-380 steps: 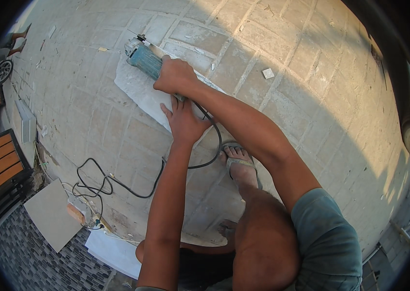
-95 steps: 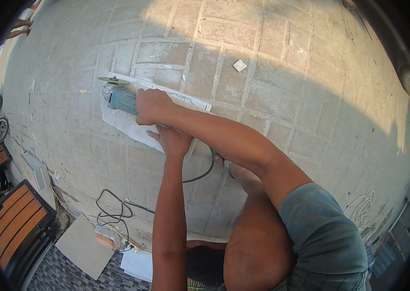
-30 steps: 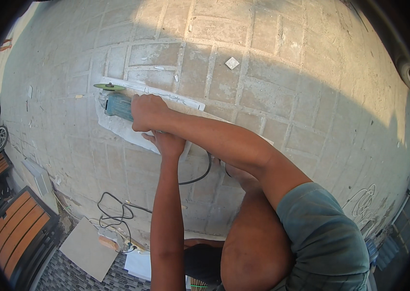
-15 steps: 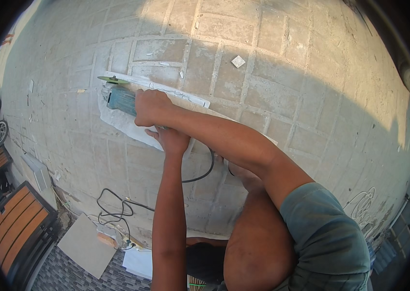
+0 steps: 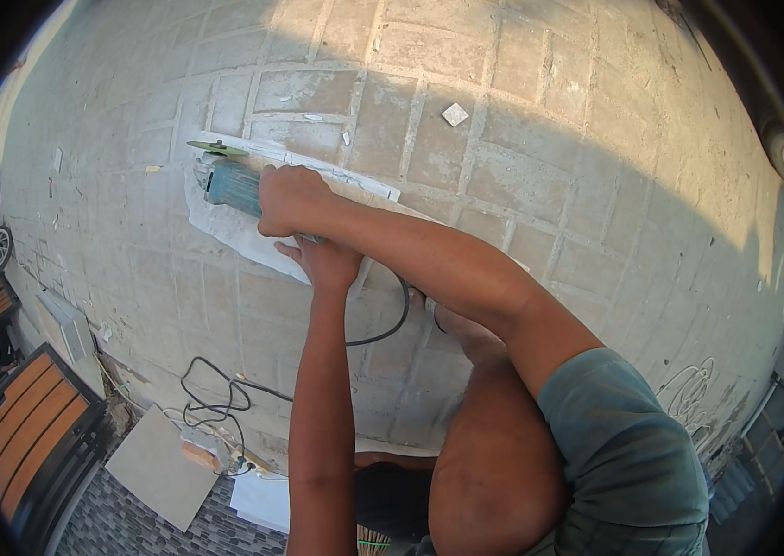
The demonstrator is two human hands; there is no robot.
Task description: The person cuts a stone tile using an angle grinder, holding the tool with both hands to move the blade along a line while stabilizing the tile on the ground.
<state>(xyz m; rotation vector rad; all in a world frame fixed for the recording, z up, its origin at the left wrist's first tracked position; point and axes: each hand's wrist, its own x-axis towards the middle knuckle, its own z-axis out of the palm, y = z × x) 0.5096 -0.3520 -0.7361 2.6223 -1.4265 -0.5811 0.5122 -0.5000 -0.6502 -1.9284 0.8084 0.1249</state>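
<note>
A teal angle grinder [image 5: 233, 188] lies across a white tile piece [image 5: 246, 243] on the floor. Its thin green disc [image 5: 216, 147] is at the far left end, close to the tile's far edge. My right hand [image 5: 295, 199] is wrapped over the middle of the grinder's body, with that arm crossing above my left wrist. Nearer to me, my left hand [image 5: 329, 265] is closed round the rear of the grinder, its thumb sticking out to the left; most of its fingers are hidden. A black power cord [image 5: 403, 320] loops behind my left hand.
White strips [image 5: 346, 176] lie along the tile's far edge. A small square tile chip [image 5: 454, 114] rests farther off. At lower left are slatted benches [image 5: 35, 422], a beige square tile [image 5: 165, 468] and tangled cords [image 5: 225, 398]. My foot [image 5: 457, 326] is just right of the cord loop.
</note>
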